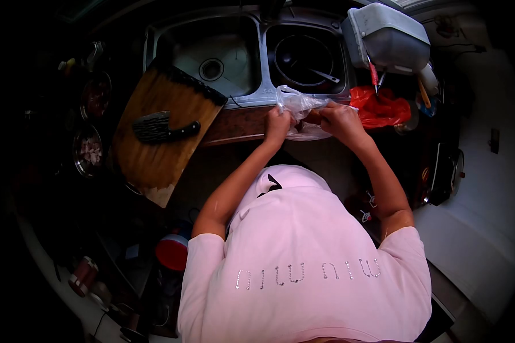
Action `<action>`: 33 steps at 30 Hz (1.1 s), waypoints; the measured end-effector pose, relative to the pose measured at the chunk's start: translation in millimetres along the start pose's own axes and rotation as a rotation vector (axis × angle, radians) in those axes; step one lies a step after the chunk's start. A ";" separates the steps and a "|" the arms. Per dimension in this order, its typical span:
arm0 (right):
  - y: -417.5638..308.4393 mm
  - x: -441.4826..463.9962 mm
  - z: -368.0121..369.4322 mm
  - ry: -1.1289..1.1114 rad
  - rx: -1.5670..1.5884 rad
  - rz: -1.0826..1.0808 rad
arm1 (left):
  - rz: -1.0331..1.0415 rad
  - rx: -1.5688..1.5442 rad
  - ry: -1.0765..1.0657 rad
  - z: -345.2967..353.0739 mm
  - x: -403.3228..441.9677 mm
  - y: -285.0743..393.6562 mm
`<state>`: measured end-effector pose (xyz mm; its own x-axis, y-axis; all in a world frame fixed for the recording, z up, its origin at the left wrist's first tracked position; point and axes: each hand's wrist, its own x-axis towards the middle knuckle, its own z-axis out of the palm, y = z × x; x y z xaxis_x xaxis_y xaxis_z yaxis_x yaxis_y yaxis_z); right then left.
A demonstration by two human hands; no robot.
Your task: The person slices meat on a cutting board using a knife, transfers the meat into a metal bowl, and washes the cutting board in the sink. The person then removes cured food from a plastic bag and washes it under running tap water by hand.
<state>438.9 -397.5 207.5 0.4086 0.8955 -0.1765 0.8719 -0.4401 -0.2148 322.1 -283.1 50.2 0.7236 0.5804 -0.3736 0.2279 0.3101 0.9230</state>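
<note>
A clear plastic bag hangs between my two hands at the front edge of the sink. My left hand is closed on the bag's left side. On the other side, my right hand grips the bag near its top, fingers bent. Something brownish shows near the right fingers, but I cannot make out what it is. Just right of my right hand lies a crumpled red plastic bag.
Left, a wooden cutting board overlaps the sink's edge, bearing a cleaver. A bowl of cut pieces stands beyond it. The right sink basin holds a dark pan. A grey lidded container stands at the back right.
</note>
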 end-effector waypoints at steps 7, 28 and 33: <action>-2.1 -2.7 -12.6 0.084 -0.036 -0.030 | -0.286 -0.329 0.133 -14.2 -0.7 3.8; 5.2 18.1 -24.8 0.155 1.508 0.289 | 0.236 0.504 -0.254 -29.9 -34.8 -4.4; -25.5 38.8 -49.0 0.138 1.749 0.367 | 0.223 0.650 -0.294 -33.1 -45.5 0.9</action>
<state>445.7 -348.3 253.1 0.5935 0.7036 -0.3909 -0.4916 -0.0678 -0.8682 267.8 -284.4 65.1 0.9214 0.3235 -0.2153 0.3284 -0.3520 0.8765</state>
